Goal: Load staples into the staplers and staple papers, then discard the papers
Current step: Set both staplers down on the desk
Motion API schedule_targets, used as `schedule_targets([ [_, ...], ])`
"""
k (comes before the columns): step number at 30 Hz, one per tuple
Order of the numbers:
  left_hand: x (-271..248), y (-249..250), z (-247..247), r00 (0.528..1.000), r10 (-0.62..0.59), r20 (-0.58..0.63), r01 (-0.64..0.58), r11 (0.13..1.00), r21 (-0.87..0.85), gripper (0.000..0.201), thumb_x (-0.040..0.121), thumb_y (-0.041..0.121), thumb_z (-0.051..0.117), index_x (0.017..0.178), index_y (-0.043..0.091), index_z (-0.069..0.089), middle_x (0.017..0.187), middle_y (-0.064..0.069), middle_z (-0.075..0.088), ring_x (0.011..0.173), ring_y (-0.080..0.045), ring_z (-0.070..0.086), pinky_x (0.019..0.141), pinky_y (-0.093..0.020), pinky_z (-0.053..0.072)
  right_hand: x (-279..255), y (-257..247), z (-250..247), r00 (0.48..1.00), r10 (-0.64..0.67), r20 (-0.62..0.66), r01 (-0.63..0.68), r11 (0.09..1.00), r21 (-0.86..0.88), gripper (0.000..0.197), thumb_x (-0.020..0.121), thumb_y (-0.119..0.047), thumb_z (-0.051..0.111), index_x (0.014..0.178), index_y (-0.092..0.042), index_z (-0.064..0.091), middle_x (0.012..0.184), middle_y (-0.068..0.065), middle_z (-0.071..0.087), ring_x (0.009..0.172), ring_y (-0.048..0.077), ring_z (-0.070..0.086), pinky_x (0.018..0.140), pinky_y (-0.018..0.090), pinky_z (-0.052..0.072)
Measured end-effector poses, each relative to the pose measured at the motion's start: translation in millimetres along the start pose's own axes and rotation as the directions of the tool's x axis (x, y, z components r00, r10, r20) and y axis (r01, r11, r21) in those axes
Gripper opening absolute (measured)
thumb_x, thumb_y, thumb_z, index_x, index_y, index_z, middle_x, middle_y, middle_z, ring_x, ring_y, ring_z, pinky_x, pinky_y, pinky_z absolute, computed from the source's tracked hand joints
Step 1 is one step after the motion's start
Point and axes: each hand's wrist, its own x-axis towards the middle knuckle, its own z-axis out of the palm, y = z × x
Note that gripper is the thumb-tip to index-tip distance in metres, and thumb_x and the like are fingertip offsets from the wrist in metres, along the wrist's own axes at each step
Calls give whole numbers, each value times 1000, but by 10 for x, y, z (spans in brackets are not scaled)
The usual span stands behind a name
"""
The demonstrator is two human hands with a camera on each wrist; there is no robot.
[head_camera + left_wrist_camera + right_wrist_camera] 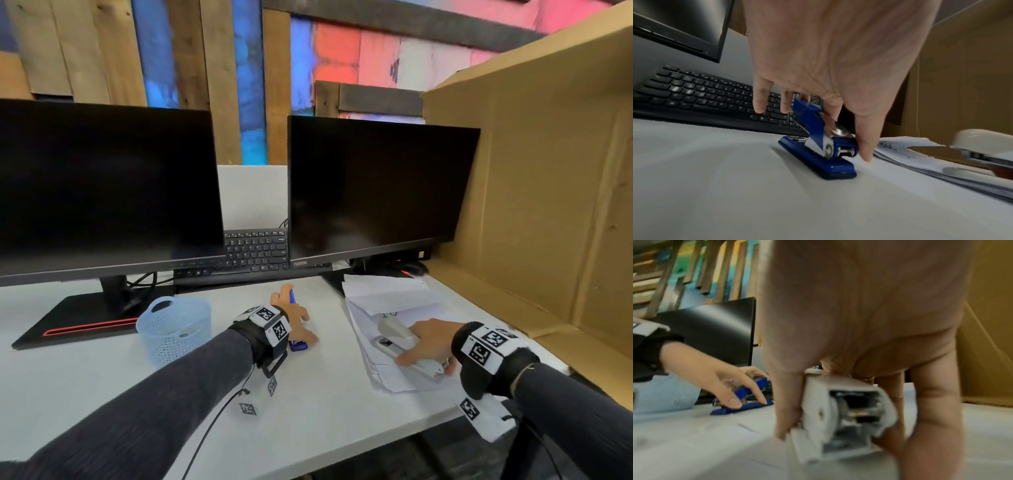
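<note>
A blue stapler [298, 345] [818, 160] stands on the white desk [102, 394] with its top [809, 118] swung up. My left hand [295, 317] reaches over it and pinches it, the thumb [865, 146] at the hinge end and the fingers behind the raised top. In the right wrist view the same blue stapler [744, 408] shows at the left. A white stapler [399, 337] [840, 415] lies on a loose stack of papers [383, 301] [910, 155]. My right hand [428, 342] grips it from above, thumb on one side and fingers on the other.
A pale blue mesh basket [174, 329] stands left of my left hand. Two dark monitors [102, 185] [376, 185] and a black keyboard [253, 253] fill the back. A big open cardboard box [548, 205] walls the right side. A mouse [411, 269] lies behind the papers.
</note>
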Motion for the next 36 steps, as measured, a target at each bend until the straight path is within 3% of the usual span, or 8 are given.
schedule_targets([
  [10, -62, -141, -63, 999, -12, 51, 6, 994, 105, 84, 65, 73, 68, 139, 41, 44, 159, -8, -4, 141, -37, 19, 113, -49, 30, -287, 285, -56, 994, -16, 105, 22, 998, -53, 51, 77, -53, 71, 117, -27, 55, 112, 3, 65, 95, 24, 69, 56, 24, 57],
  [14, -65, -213, -86, 1000, 11, 12, -12, 995, 98, 93, 61, 72, 71, 142, 40, 39, 158, -5, 5, 140, -34, 24, 112, -48, 33, -326, 308, -161, 998, -26, 56, 26, 1000, -5, 46, 75, -48, 75, 108, -20, 62, 101, 5, 66, 84, 24, 70, 56, 29, 59],
  [18, -62, -232, -102, 1000, 20, -8, -19, 996, 82, 108, 58, 71, 74, 148, 33, 29, 158, -2, 9, 142, -31, 24, 113, -48, 33, -280, 224, -285, 994, -2, 106, -25, 966, 258, 42, 74, -33, 81, 105, -9, 67, 102, 13, 72, 82, 27, 72, 66, 37, 61],
  [22, -74, -238, -103, 1000, 29, -1, -28, 997, 77, 109, 61, 69, 75, 150, 28, 27, 159, -2, 7, 142, -31, 25, 113, -46, 33, -201, 118, -255, 983, 26, 181, -114, 863, 493, 47, 79, -23, 76, 117, 1, 63, 93, 18, 71, 74, 31, 69, 83, 44, 59],
  [28, -75, -280, -112, 999, 34, -10, -33, 997, 76, 123, 57, 72, 75, 153, 22, 16, 157, 0, 10, 140, -29, 29, 111, -44, 36, -143, -208, -128, 969, -72, 238, -169, 511, 843, 39, 86, -15, 69, 119, -5, 53, 115, 23, 65, 97, 39, 64, 96, 42, 48],
  [30, -94, -296, -124, 999, 44, -18, -42, 996, 79, 129, 54, 74, 74, 153, 19, 12, 156, 1, 13, 137, -28, 33, 109, -43, 38, -125, -415, -37, 961, -89, 261, -194, 451, 871, 41, 86, -16, 69, 120, -6, 48, 117, 24, 64, 98, 40, 64, 86, 38, 55],
  [33, -134, -334, -148, 998, 49, -31, -45, 994, 101, 132, 51, 76, 74, 152, 15, 15, 153, 0, 18, 135, -28, 36, 108, -44, 40, -79, -783, 58, 966, -102, 236, -170, 438, 883, 37, 89, -22, 67, 117, -8, 48, 101, 20, 63, 81, 35, 64, 51, 30, 57],
  [36, -182, -392, -174, 999, 32, -24, -30, 993, 112, 129, 53, 73, 76, 152, 13, 18, 151, -1, 20, 133, -29, 38, 106, -43, 41, 27, -1116, 112, 995, -69, 71, -29, 491, 871, 48, 88, -28, 68, 124, -5, 48, 105, 18, 60, 77, 28, 64, 62, 37, 60],
])
